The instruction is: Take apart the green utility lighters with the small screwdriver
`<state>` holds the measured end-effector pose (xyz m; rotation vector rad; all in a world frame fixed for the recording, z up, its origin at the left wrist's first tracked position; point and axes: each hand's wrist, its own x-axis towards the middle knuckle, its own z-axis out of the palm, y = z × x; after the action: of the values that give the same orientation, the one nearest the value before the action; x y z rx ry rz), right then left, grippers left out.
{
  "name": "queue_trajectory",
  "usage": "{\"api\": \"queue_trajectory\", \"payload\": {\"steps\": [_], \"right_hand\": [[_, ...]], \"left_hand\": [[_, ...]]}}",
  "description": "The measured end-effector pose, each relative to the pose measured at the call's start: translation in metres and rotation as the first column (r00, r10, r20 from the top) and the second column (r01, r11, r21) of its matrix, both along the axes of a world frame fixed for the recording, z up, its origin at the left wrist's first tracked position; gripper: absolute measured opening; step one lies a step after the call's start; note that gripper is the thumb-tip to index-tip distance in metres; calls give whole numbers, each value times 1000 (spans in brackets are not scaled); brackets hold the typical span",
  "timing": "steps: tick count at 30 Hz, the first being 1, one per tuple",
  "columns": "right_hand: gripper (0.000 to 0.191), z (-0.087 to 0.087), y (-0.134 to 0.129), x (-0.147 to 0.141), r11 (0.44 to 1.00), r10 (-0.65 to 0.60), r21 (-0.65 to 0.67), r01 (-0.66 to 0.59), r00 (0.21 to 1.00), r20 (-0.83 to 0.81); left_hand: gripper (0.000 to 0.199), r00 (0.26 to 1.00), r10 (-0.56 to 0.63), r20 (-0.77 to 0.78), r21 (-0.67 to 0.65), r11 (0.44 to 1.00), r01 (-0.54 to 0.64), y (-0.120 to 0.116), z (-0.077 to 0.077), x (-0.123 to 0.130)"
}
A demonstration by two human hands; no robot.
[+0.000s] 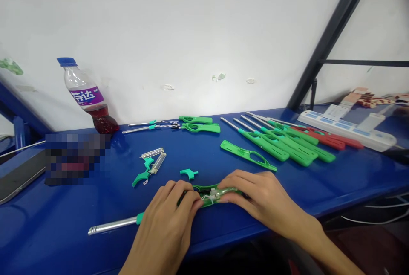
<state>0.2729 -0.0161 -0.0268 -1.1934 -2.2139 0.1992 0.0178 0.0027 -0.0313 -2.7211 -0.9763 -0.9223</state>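
My left hand [169,211] is closed around an opened green gas lighter [209,200] near the table's front edge. Its silver tube [111,226] sticks out to the left past my hand. The fingers of my right hand [258,189] pinch a clear fuel tank [225,192] at the right part of the green shell, where thin wires show. Part of the lighter is hidden under my fingers. Just behind lies a loose teal trigger [189,174]. Beyond my right hand rests a separate green half-shell [247,155].
Two clear tanks [158,163] and teal triggers [140,178] lie left. At the wall are tubes with wires [140,129] and green shells [201,128]. Several green lighters [268,143] and red ones [329,138] lie right, near a power strip [348,129]. A bottle [86,96] and phone [22,175] are left.
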Motion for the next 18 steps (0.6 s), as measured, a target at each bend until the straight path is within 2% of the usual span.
{"api": "queue_trajectory", "payload": {"steps": [10,18], "right_hand": [[27,1,0,2,988,-9,157,0,998,55],[26,3,-1,-1,981,-33,191,22,998,54]], "left_hand": [[25,1000,24,4,-33,999,-24,0,-4,2],[25,999,37,20,-36,999,-36,0,-4,4]]}}
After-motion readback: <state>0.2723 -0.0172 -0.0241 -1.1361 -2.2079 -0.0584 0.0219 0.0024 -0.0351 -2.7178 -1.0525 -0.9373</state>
